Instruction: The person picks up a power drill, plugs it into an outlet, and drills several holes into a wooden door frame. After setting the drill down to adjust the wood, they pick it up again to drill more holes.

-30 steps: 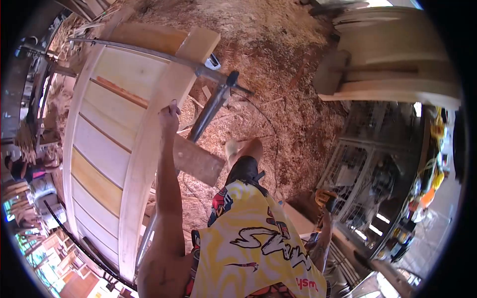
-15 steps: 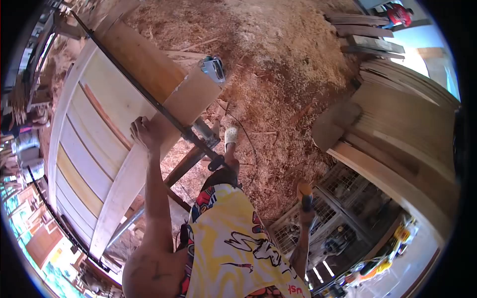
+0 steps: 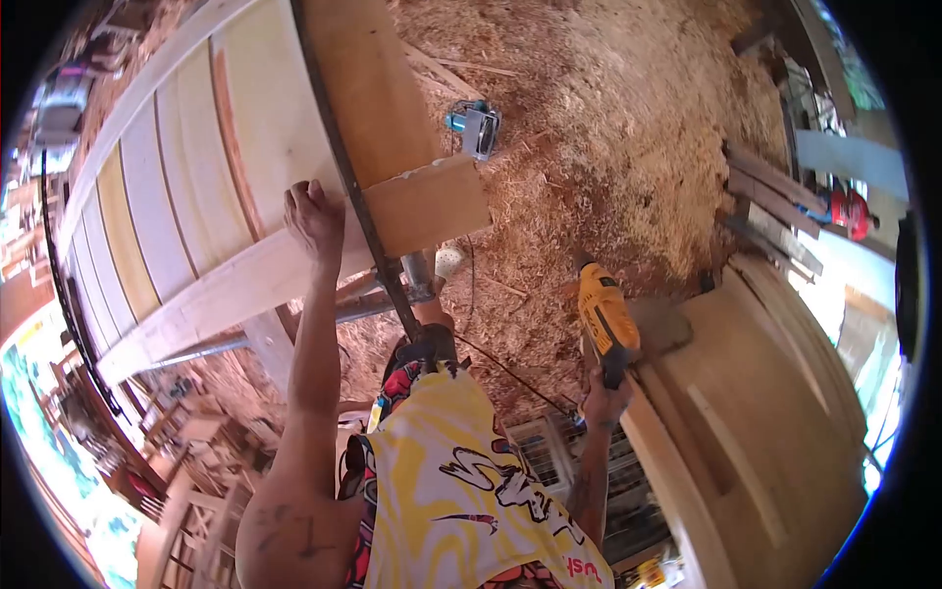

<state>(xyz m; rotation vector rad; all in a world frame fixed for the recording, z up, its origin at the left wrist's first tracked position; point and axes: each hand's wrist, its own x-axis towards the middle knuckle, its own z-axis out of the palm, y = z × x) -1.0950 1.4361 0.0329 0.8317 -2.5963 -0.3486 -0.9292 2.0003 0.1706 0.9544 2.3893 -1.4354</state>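
Observation:
My left hand (image 3: 316,221) rests on the edge rail of a large slatted wooden panel (image 3: 186,177), its fingers slightly bent and apart. Close beside it, a long dark bar clamp (image 3: 339,157) runs across the panel. A short board (image 3: 427,206) sticks out past the clamp, next to a wide brown board (image 3: 368,88). In my right hand (image 3: 605,401) is a yellow and black power drill (image 3: 606,312), held by its handle and pointing away from me above the floor. The fingers of that hand are wrapped round the handle.
A teal circular saw (image 3: 479,128) lies beyond the short board. Sawdust and shavings cover the floor (image 3: 608,128). Stacked planks (image 3: 746,393) stand on the right, near a wire-fronted crate (image 3: 549,452). A cord (image 3: 510,368) crosses the floor. A person in red (image 3: 852,214) is far right.
My right hand has raised the drill from low beside the crate, forward and up. My view has turned, shifting the panel and saw. My left hand stays on the panel.

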